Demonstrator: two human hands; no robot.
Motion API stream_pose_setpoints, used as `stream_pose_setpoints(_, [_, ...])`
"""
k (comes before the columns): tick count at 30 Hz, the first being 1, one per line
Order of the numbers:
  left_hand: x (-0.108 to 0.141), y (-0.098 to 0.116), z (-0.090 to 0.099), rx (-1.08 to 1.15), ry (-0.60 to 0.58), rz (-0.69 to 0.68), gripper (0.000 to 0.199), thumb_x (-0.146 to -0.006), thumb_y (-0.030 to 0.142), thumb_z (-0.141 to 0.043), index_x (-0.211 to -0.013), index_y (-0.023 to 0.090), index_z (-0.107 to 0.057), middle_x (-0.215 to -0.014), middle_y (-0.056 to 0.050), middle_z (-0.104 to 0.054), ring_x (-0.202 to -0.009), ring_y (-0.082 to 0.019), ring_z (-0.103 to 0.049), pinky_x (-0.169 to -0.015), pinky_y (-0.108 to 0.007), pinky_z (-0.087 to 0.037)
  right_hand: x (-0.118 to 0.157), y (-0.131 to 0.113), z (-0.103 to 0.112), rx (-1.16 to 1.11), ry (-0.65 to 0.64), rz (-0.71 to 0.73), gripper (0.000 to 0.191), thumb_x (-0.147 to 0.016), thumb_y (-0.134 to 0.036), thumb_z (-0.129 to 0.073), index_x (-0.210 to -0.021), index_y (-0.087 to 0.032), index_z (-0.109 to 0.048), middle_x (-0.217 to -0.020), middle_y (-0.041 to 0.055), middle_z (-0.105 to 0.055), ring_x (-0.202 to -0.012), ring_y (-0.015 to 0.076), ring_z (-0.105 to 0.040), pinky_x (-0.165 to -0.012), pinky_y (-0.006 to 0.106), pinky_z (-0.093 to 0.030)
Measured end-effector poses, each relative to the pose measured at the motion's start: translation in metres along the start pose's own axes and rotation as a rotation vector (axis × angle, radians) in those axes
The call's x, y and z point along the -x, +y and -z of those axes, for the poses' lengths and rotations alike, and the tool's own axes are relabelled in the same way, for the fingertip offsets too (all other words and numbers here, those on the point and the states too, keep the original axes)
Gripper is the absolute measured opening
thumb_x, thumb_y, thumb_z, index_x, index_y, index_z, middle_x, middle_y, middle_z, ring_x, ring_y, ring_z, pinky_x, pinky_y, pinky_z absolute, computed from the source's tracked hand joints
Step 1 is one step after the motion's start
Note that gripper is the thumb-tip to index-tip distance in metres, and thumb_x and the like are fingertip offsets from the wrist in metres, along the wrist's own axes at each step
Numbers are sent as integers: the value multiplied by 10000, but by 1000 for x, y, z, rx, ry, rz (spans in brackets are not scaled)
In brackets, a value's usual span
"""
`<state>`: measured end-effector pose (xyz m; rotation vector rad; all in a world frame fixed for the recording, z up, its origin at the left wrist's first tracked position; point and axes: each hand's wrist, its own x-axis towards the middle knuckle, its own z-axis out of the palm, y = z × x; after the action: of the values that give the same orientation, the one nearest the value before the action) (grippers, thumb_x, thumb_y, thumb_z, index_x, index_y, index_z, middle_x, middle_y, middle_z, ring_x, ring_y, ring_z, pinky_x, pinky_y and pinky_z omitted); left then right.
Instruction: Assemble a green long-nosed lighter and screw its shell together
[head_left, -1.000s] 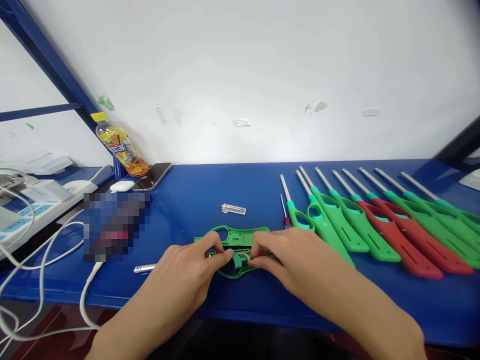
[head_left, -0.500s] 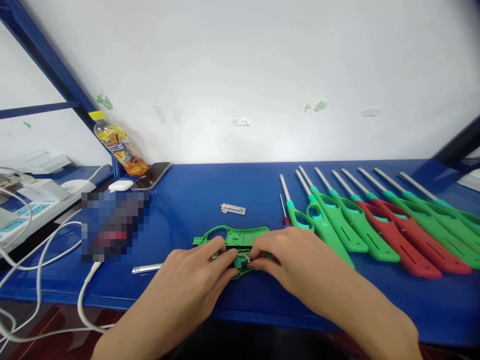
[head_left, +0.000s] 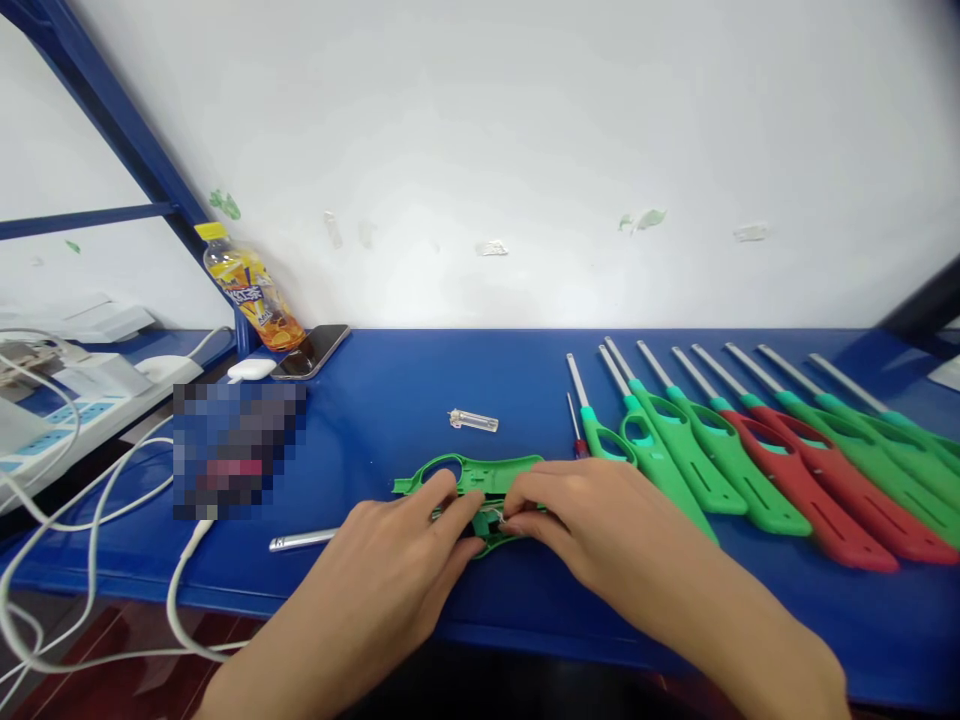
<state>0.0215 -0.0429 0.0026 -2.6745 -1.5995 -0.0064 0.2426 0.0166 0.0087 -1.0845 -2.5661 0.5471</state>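
My left hand (head_left: 401, 550) is closed on an opened green stick lighter (head_left: 491, 548), whose metal tube (head_left: 304, 540) sticks out to the left. At the lighter's exposed inner parts, my right hand (head_left: 581, 510) pinches a thin pale wire (head_left: 493, 513) between thumb and fingers. The fingers cover most of the inside. Just behind my hands lies the loose green casing half (head_left: 499, 472), its hollow side up. Farther back rests a small clear fuel tank (head_left: 475, 421).
Several green and red stick lighters (head_left: 780, 460) lie in a row on the right, with a screwdriver (head_left: 579, 440) at their left. A phone (head_left: 319, 350), drink bottle (head_left: 255, 295), white case (head_left: 252, 370), cables (head_left: 180, 565) and power strip (head_left: 45, 430) occupy the left of the blue table (head_left: 405, 380).
The whole view has shifted slightly, so things appear a little farther right. Both hands keep nearly the same grip, with only small finger movement at the lighter's inner parts.
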Motion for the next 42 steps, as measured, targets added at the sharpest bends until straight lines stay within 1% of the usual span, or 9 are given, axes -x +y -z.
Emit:
stream_pose_setpoints(3, [0,1,0,25,-14,-7,287,-1119,237,-381,-1313,266,-590,-1186,-67,-653,-887,-277,-754,-664,-419,-627,1,-1,0,2,-8,-10,203,-1002,-142,-700,-841,-263,-723,-837,-64,-742,-764,180,-700,-650,314,-341])
stream_pose_setpoints(8, [1,4,1,81,-20,60,235,-1108,229,-416,-1237,261,-609,-1156,-52,-661,-869,-267,-758,-680,-408,-617,2,1,-2,24,-11,-1,211,-1005,-147,-694,-850,-282,-742,-853,-68,-755,-778,189,-701,-662,323,-339])
stream_pose_setpoints(12, [1,6,3,82,-43,70,216,-1103,222,-420,-1194,257,-613,-1152,-48,-674,-895,-274,-763,-684,-397,-607,2,2,-2,-1,-10,7,217,-994,-121,-690,-850,-279,-723,-856,-83,-750,-773,182,-698,-649,322,-327])
stream_pose_setpoints(15, [0,6,5,52,-64,76,222,-1104,221,-412,-1198,254,-609,-1162,-52,-683,-898,-278,-765,-669,-389,-596,2,-1,-1,-29,4,12,200,-998,-116,-683,-869,-268,-702,-862,-83,-743,-758,176,-688,-643,317,-321])
stream_pose_setpoints(19, [1,6,5,26,-60,80,217,-1105,230,-419,-1193,255,-615,-1163,-53,-693,-908,-274,-768,-655,-366,-581,2,-3,1,-65,19,18,202,-1008,-96,-666,-879,-251,-670,-850,-74,-726,-745,170,-665,-652,311,-319])
stream_pose_setpoints(28, [2,7,10,-9,-87,98,231,-1103,215,-415,-1226,252,-606,-1163,-64,-701,-886,-279,-772,-654,-370,-571,-1,-4,-1,-102,23,23,213,-1020,-69,-648,-888,-234,-623,-871,-66,-702,-748,160,-642,-650,302,-313])
stream_pose_setpoints(36, [1,9,9,-14,-87,94,240,-1092,199,-397,-1197,244,-608,-1157,-71,-699,-839,-298,-772,-632,-414,-587,0,0,-3,-104,23,-6,208,-1001,-93,-697,-865,-239,-638,-870,-71,-706,-758,164,-655,-645,301,-319])
stream_pose_setpoints(42, [1,9,9,-13,-78,88,250,-1089,181,-386,-1183,232,-613,-1164,-79,-695,-850,-293,-774,-645,-415,-600,1,3,-8,-33,14,45,208,-1019,-101,-680,-884,-240,-602,-883,-64,-684,-738,172,-651,-641,319,-313])
